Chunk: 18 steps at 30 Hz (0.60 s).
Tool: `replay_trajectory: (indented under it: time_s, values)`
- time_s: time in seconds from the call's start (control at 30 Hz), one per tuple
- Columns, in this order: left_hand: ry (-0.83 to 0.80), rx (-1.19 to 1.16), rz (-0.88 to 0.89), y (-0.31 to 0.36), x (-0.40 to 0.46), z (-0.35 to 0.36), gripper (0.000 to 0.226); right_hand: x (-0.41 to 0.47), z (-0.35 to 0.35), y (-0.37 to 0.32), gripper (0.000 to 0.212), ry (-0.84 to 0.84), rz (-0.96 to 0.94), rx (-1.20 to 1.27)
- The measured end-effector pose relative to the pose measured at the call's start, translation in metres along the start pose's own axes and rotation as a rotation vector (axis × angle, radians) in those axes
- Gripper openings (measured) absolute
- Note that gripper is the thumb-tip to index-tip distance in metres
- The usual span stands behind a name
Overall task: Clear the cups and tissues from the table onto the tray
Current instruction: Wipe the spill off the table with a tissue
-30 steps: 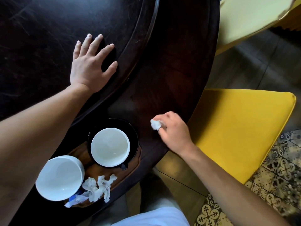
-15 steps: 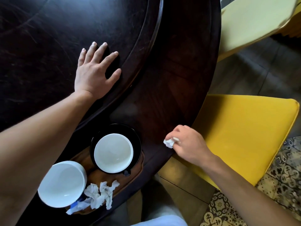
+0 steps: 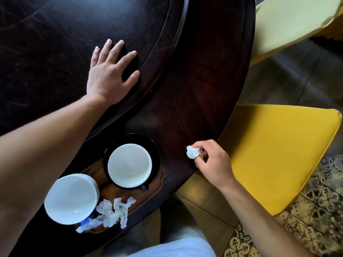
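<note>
A crumpled tissue wad (image 3: 193,152) is pinched in the curled fingertips of the right hand (image 3: 213,164), above the dark table's (image 3: 204,80) near edge and to the right of the wooden tray (image 3: 157,179). The tray carries a black-rimmed cup (image 3: 130,165), a white cup (image 3: 71,199) and loose tissues (image 3: 115,212). The left hand (image 3: 109,76) lies flat, fingers spread, on the raised turntable (image 3: 74,43). A yellow chair seat (image 3: 278,153) stands beside the table.

Two cups (image 3: 129,165) and tissues (image 3: 113,212) on the tray (image 3: 157,179), left of the right hand (image 3: 213,162).
</note>
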<state>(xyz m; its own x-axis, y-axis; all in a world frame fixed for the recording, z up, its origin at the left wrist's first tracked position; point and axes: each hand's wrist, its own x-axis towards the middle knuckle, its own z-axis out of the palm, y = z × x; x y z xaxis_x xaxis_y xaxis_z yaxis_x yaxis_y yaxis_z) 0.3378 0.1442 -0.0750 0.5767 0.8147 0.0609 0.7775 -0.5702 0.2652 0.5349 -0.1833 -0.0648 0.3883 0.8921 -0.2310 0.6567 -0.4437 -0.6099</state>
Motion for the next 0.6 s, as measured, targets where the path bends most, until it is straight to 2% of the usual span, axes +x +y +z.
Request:
replay_trajectory:
  time_s: [0.2, 0.3, 0.43, 0.6]
  values:
    - [-0.152, 0.04, -0.022, 0.006, -0.004, -0.019, 0.059, -0.022, -0.001, -0.016, 0.031, 0.072, -0.057, 0.145]
    - [-0.111, 0.001, -0.066, -0.005, -0.036, -0.04, 0.057, -0.025, -0.006, -0.035, 0.03, 0.109, -0.082, 0.218]
    - [-0.017, 0.019, -0.201, -0.062, -0.115, -0.064, 0.054, -0.035, -0.006, -0.062, 0.029, 0.101, -0.108, 0.275]
    - [-0.134, 0.08, -0.347, -0.131, -0.195, -0.077, 0.066, -0.066, 0.018, -0.086, 0.031, 0.14, -0.12, 0.262]
